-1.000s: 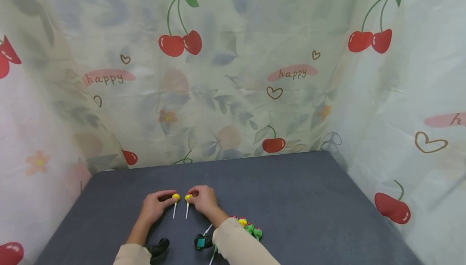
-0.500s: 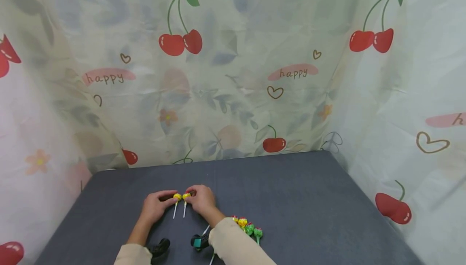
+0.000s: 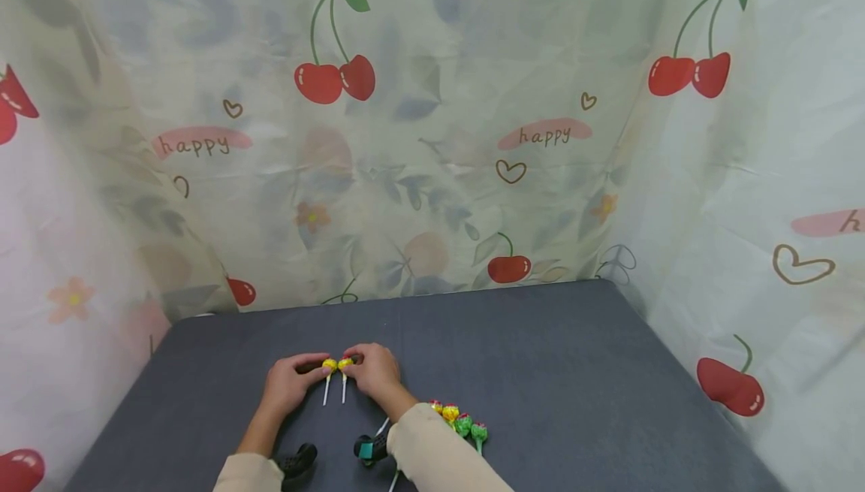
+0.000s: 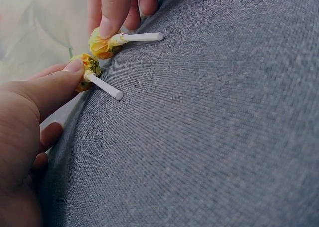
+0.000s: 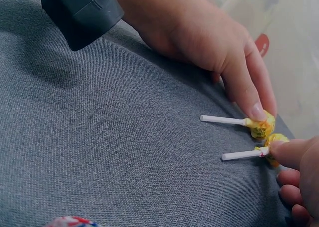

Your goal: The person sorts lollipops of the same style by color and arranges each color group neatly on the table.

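Note:
Two yellow-wrapped lollipops lie side by side on the dark grey table, white sticks toward the near edge. My left hand (image 3: 286, 387) pinches the left lollipop (image 3: 329, 365) by its head between thumb and fingers. The head of the right lollipop (image 3: 345, 365) is pinched by my right hand (image 3: 378, 373). In the left wrist view the left lollipop (image 4: 89, 70) and the right lollipop (image 4: 103, 44) have their heads very close; whether they touch I cannot tell. The right wrist view shows both sticks roughly parallel, the fingertips resting on the wrappers.
Several lollipops, green (image 3: 462, 424) and yellow (image 3: 450, 412), lie beside my right forearm, partly hidden by the sleeve. A red, white and blue wrapper (image 5: 74, 221) shows at the right wrist view's bottom edge. Patterned curtains (image 3: 419, 199) stand behind and beside the table (image 3: 541, 372).
My right hand has slid its lollipop leftward, closing the gap to the left one. The left hand has stayed nearly still, keeping its pinch.

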The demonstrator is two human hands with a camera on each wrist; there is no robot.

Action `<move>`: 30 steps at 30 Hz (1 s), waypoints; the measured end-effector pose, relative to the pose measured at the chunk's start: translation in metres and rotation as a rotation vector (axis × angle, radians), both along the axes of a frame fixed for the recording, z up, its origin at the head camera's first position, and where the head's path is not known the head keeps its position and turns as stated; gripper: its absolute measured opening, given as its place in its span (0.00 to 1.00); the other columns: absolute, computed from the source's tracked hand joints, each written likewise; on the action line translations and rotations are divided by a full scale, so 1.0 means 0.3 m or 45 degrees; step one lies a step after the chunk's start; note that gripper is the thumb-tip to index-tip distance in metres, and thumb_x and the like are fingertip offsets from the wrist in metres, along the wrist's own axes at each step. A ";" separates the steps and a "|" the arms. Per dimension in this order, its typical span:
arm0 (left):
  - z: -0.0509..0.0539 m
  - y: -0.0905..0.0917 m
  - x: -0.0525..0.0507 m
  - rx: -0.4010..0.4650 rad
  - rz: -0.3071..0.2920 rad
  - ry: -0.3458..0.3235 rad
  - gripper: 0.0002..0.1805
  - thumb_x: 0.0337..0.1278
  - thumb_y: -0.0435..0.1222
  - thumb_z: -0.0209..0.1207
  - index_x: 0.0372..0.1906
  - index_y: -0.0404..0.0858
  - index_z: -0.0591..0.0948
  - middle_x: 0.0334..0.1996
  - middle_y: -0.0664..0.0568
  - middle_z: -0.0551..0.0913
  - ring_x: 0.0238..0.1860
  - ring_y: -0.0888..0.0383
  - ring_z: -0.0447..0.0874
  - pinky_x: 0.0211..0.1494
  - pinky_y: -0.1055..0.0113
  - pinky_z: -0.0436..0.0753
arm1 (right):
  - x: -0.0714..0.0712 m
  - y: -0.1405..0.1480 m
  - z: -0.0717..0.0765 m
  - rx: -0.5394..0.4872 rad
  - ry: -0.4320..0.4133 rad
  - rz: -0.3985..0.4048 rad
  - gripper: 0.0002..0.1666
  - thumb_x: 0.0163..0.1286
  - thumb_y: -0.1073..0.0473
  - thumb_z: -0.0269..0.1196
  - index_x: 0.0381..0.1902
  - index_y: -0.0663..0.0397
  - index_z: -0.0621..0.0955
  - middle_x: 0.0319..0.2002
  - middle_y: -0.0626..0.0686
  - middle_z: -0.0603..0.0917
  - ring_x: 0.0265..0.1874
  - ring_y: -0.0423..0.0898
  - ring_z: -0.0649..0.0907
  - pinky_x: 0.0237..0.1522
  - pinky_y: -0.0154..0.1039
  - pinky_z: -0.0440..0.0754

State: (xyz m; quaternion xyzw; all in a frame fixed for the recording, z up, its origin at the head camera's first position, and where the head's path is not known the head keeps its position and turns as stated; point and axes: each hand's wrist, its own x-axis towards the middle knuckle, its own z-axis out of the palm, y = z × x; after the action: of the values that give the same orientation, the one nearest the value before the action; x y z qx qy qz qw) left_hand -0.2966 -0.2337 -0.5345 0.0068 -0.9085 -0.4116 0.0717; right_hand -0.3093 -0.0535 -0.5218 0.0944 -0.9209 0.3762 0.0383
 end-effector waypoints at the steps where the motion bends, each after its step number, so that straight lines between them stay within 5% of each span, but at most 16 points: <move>1: 0.000 0.000 0.000 -0.002 -0.001 0.003 0.19 0.54 0.45 0.69 0.49 0.41 0.87 0.48 0.44 0.85 0.55 0.42 0.78 0.60 0.43 0.71 | -0.001 0.000 0.000 0.001 -0.003 0.000 0.11 0.59 0.52 0.72 0.41 0.41 0.89 0.23 0.38 0.77 0.22 0.36 0.73 0.27 0.33 0.70; 16: -0.008 -0.002 -0.007 -0.003 0.008 0.023 0.19 0.53 0.46 0.70 0.48 0.41 0.87 0.47 0.45 0.85 0.54 0.42 0.79 0.59 0.44 0.72 | 0.000 0.016 0.011 -0.072 -0.047 0.071 0.15 0.60 0.54 0.72 0.46 0.46 0.87 0.22 0.40 0.76 0.20 0.37 0.72 0.24 0.32 0.70; 30: -0.009 -0.002 -0.011 -0.036 0.019 0.025 0.19 0.52 0.46 0.70 0.48 0.42 0.88 0.48 0.45 0.85 0.54 0.42 0.78 0.59 0.44 0.71 | -0.030 0.092 0.037 -0.231 -0.189 0.291 0.24 0.61 0.57 0.71 0.54 0.58 0.81 0.27 0.45 0.80 0.23 0.39 0.77 0.25 0.34 0.75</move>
State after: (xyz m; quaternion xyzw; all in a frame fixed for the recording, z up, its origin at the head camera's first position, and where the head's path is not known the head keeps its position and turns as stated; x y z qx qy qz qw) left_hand -0.3000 -0.2342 -0.5373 0.0086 -0.9134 -0.3984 0.0836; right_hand -0.3184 -0.0258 -0.5107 0.1666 -0.8667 0.4658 -0.0646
